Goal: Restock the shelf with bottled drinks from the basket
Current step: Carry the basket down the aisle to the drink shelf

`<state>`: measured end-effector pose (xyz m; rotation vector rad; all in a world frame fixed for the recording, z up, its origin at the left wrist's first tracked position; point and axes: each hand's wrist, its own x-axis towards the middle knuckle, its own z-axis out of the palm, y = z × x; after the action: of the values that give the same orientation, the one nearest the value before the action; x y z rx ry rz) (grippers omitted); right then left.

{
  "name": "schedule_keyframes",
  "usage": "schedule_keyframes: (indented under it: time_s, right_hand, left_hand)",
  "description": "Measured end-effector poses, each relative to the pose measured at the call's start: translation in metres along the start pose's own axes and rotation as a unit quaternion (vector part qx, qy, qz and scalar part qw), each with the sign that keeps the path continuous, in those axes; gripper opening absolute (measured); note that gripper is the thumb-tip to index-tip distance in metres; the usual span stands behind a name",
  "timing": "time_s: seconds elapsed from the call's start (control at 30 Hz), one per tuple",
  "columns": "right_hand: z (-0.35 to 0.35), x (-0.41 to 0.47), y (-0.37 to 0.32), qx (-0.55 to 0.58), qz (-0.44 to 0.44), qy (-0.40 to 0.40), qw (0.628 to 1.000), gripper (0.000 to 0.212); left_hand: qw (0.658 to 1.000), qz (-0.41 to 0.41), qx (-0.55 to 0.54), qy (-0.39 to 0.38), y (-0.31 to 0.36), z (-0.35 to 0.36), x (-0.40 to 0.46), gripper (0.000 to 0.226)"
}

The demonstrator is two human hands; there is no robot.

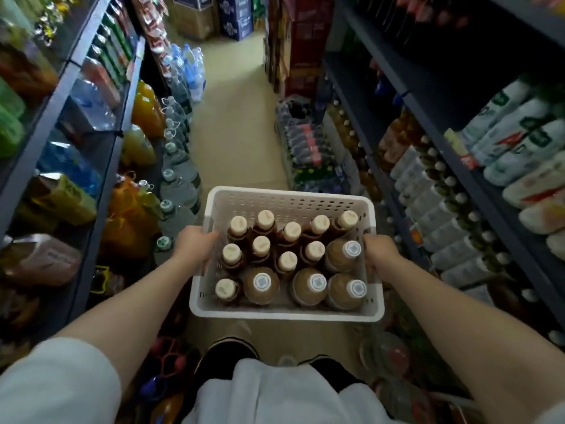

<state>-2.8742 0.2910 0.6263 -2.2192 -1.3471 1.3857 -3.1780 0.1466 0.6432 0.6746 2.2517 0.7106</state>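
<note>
A white perforated plastic basket [287, 198] is held in front of me above the aisle floor. Inside stand several brown bottled drinks [261, 284]: slim ones with beige caps [238, 224] and wider ones with white caps [351, 249]. My left hand [192, 244] grips the basket's left rim. On the right rim, my right hand [380, 252] is closed the same way. The dark shelf [458, 166] on the right carries rows of bottles with white caps.
Dark shelving [101, 166] on the left holds bagged goods and juice jugs, with large water bottles [180, 166] lined along the floor. Shrink-wrapped drink packs [305, 142] sit on the floor at right. A strip of tan aisle floor [238, 117] runs ahead to stacked cartons.
</note>
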Motion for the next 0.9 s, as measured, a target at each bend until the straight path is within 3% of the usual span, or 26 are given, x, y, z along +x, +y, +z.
schedule_keyframes:
  time_s: [0.13,0.5,0.6,0.73,0.9]
  right_hand:
    - [0.026,0.067,-0.063,0.035,0.038,0.009,0.999,0.039]
    - [0.105,0.191,-0.23,0.135,0.138,0.081,0.978,0.027]
    - [0.124,0.231,-0.244,0.189,0.167,0.093,0.963,0.031]
    - [0.16,0.332,-0.204,0.196,0.204,0.117,0.952,0.063]
    - [0.162,0.335,-0.275,0.206,0.249,0.137,0.936,0.048]
  left_hand:
    - [0.999,0.024,0.015,-0.019,0.052,-0.011,0.102,0.036]
    - [0.981,0.104,0.136,-0.09,0.218,-0.047,0.38,0.041]
    - [0.971,0.126,0.172,-0.108,0.26,-0.042,0.435,0.04]
    - [0.965,0.122,0.188,-0.138,0.292,-0.017,0.498,0.037]
    - [0.955,0.107,0.215,-0.177,0.317,0.018,0.566,0.033]
